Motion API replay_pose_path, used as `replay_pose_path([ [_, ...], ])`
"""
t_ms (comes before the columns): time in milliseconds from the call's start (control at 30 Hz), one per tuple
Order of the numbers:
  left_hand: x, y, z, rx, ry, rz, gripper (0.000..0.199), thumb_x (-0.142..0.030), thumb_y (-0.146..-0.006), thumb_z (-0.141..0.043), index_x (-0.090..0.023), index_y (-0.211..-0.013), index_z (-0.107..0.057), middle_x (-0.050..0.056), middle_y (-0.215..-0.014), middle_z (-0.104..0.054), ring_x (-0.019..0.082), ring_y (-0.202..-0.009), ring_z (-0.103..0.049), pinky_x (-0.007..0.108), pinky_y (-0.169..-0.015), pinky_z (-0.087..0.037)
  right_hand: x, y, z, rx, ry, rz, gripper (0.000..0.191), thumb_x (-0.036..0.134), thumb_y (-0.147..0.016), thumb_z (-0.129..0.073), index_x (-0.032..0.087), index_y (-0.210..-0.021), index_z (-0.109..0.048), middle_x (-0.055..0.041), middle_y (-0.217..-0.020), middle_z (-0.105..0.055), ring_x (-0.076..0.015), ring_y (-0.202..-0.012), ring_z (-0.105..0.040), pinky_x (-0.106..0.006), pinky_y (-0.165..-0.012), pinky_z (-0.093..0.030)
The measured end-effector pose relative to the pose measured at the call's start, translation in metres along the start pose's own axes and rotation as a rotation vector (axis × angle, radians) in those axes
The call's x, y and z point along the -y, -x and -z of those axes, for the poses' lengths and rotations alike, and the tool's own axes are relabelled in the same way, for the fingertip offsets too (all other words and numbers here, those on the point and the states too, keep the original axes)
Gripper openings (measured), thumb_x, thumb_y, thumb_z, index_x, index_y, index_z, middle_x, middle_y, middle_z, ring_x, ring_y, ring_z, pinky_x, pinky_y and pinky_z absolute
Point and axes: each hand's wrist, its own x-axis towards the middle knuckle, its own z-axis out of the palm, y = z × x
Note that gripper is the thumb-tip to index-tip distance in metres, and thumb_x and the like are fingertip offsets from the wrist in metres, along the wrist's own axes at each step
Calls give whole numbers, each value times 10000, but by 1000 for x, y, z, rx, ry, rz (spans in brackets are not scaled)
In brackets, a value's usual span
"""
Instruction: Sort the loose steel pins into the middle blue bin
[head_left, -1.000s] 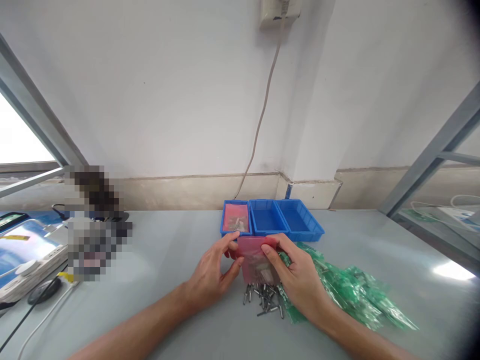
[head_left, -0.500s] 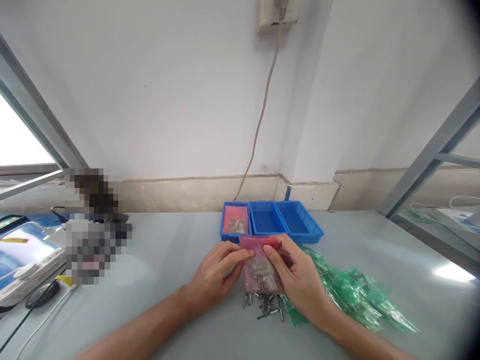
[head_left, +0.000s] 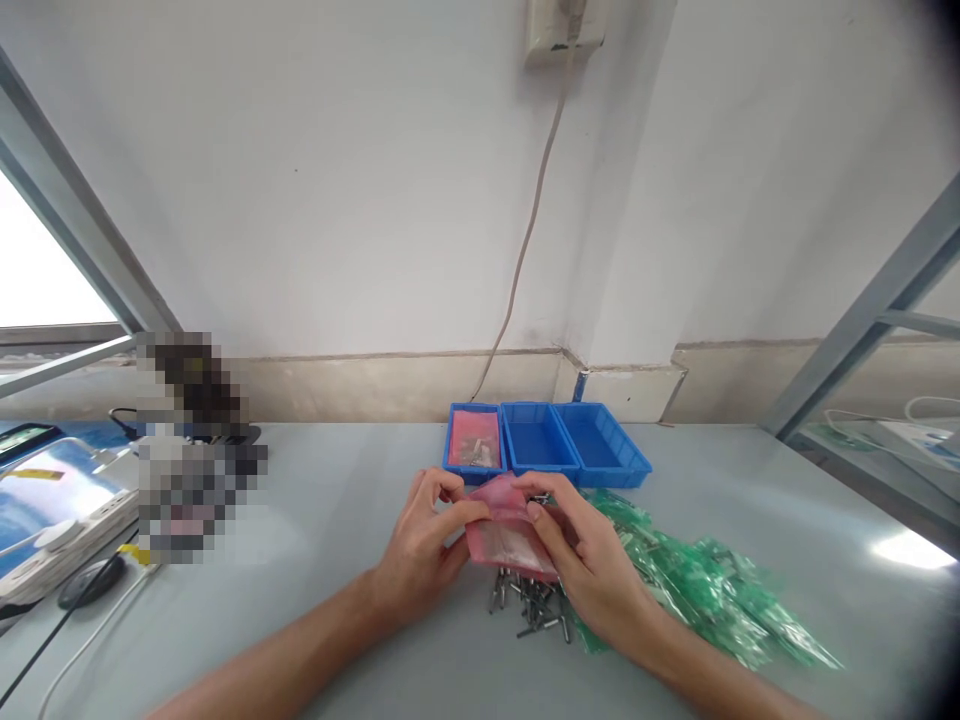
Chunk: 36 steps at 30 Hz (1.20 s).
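Observation:
A pink translucent plastic bag (head_left: 510, 543) is held up over the table between both hands. My left hand (head_left: 429, 530) pinches its left upper edge between thumb and fingers. On the other side my right hand (head_left: 585, 540) grips the bag's right upper part, thumb in front. The bag's top edge is bent and folded, and its contents are hard to make out. Just below lie several small metal pins (head_left: 536, 605), partly hidden by the bag. Green plastic bags (head_left: 697, 570) are heaped to the right, some behind my right hand.
Three joined blue bins (head_left: 536, 440) stand behind the hands. The left bin holds another pink bag (head_left: 475, 430) with metal parts in it. At far left are a power strip (head_left: 75, 530), a black mouse (head_left: 91, 583) and cables. A metal frame post (head_left: 862, 310) rises at right.
The pink bag has tipped from facing me to a flatter slant, its top edge now folded. Both hands have shifted their fingers on its upper edge. The view has moved slightly.

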Motion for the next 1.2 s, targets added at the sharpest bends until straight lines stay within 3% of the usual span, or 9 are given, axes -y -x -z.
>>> replay_pose_path([
  [67,-2,-1,0,-22,0,22,138,-124,-1056,-598,-210,-1086,-703,61,-1005,-537,206,-932,-534,334,-838,-500,2,-1,1,20,42,64,308,240,-1123,-410,309,-1227,-691,-91,-1297,-656,-247,-1072,-681,-378,-885,-566],
  [167,-3,-2,0,-35,16,90,103,-140,-1068,-594,-194,-1028,-672,68,-1025,-563,207,-941,-542,336,-847,-489,4,-1,1,63,52,62,274,191,-1084,-446,281,-1181,-686,-106,-1313,-635,-226,-937,-666,-346,-741,-551],
  [267,-2,-1,-1,-24,33,128,86,-165,-1072,-594,-183,-1008,-648,76,-1029,-590,214,-949,-553,338,-840,-493,3,-1,-1,77,62,24,138,277,-1090,-531,260,-1112,-666,-61,-1084,-688,-217,-852,-625,-341,-750,-518],
  [367,0,1,-2,-9,21,80,95,-206,-1076,-611,-175,-994,-648,93,-1071,-615,222,-970,-569,356,-869,-514,0,-1,-3,46,25,-63,169,381,-1119,-527,254,-1090,-635,-16,-924,-676,-205,-810,-594,-326,-747,-484],
  [533,1,2,0,34,5,-15,91,-223,-1067,-633,-175,-1073,-709,171,-1452,-556,295,-1267,-570,433,-1003,-561,-4,-3,-5,-70,-158,-138,234,444,-1104,-581,268,-1250,-531,37,-821,-613,-183,-738,-554,-293,-696,-462],
  [700,1,-1,4,31,0,-70,86,-189,-1038,-660,-181,-1040,-746,143,-1694,-404,362,-1466,-478,539,-1104,-539,-6,-5,-5,-107,-299,-192,263,479,-1080,-622,279,-1214,-516,76,-737,-494,-149,-625,-452,-259,-573,-379],
  [800,0,-3,5,41,-26,-116,109,-174,-1029,-663,-190,-998,-767,120,-1665,-479,361,-1502,-456,573,-1173,-498,-7,-6,-5,-114,-322,-203,266,481,-1069,-636,281,-1207,-525,79,-725,-483,-144,-609,-425,-256,-555,-349],
  [1000,3,-3,4,44,-22,-147,121,-140,-1021,-664,-196,-1005,-770,102,-1442,-710,333,-1478,-490,522,-1133,-523,-5,-7,-2,-82,-185,-174,196,436,-1060,-622,248,-1009,-637,30,-791,-561,-159,-676,-491,-271,-610,-407],
  [1200,3,-3,4,92,39,-131,155,-134,-1056,-613,-180,-1110,-751,108,-1415,-729,302,-1404,-582,532,-1177,-494,2,-7,1,-59,-122,-161,245,430,-1082,-557,247,-997,-696,-8,-883,-683,-187,-772,-612,-277,-706,-512],
])
